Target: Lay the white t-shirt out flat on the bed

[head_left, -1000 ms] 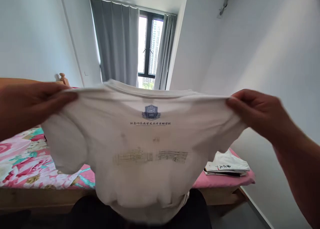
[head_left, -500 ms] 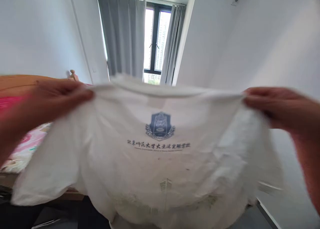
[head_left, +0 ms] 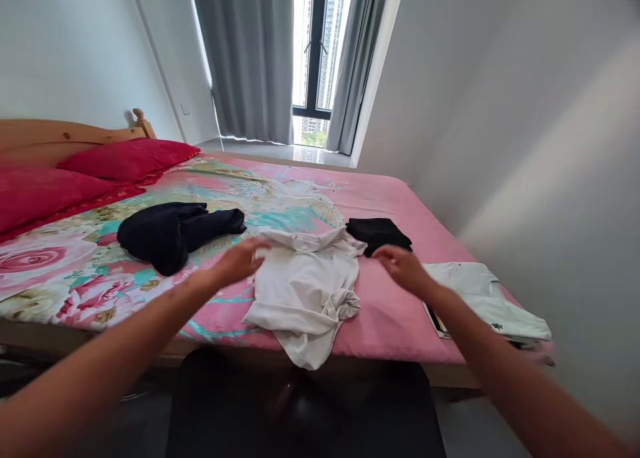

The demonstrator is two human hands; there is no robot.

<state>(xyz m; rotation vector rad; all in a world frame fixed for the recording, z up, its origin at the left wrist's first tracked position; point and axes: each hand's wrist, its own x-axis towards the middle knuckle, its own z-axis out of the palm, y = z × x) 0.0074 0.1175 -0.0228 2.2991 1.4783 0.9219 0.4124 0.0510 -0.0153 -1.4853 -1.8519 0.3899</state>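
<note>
A white T-shirt [head_left: 300, 285] lies crumpled on the bed, its neckband at the far end and its near end drooping over the front edge. At its upper left side hovers my left hand [head_left: 243, 259], fingers loosely apart, with nothing in it; whether the fingertips touch the cloth I cannot tell. My right hand [head_left: 401, 266] is over the pink sheet to the right of the shirt, just in front of a folded black garment [head_left: 379, 231]. Its fingers are slightly bent and hold nothing.
Dark navy clothing [head_left: 175, 235] lies bunched to the left on the flowered bed sheet [head_left: 280, 178]. Folded white clothes [head_left: 487, 295] are stacked at the right edge. Red pillows [head_left: 135, 159] rest by the wooden headboard [head_left: 65, 135]. A black chair [head_left: 300, 411] stands in front.
The white T-shirt, held up spread between both hands before, now lies on the bed. Both hands have let go of it and moved inward, and the view has tilted down.
</note>
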